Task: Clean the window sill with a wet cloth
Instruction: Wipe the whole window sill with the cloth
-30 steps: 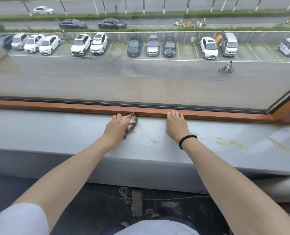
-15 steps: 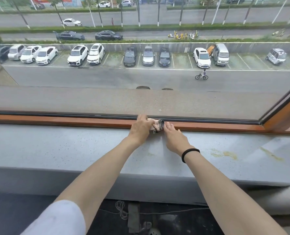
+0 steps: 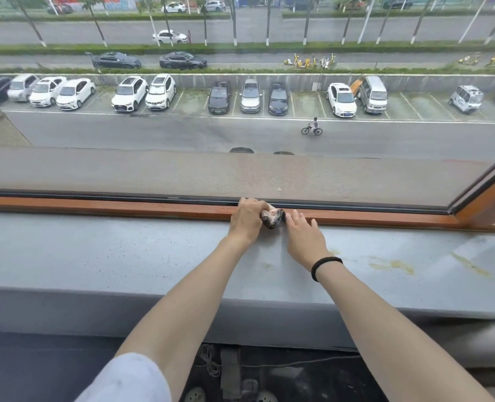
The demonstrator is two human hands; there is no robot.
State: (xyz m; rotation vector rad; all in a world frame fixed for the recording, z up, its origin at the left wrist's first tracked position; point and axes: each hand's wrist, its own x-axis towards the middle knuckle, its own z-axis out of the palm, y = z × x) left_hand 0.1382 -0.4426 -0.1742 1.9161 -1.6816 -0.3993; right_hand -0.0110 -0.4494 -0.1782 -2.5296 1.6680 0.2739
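The left hand (image 3: 247,220) grips the bunched cloth (image 3: 272,218) against the orange window frame (image 3: 124,208) (far edge of the sill (image 3: 95,256)); the right hand (image 3: 304,239), fingers straight, touches it.

Outside the glass, a row of parked cars (image 3: 159,92) stands nose-in against a low grey wall (image 3: 301,81): white ones to the left, dark ones in the middle, a grey van (image 3: 372,94) to the right. A cyclist (image 3: 312,127) is on the roadway in front of them. Beyond the wall, two dark cars (image 3: 182,60) sit on a narrower lane, with yellow two-wheelers (image 3: 301,62), probably scooters, nearby. Tree trunks (image 3: 268,21) line the far road. Indoors, a coiled cable (image 3: 208,359) lies on the dark floor.
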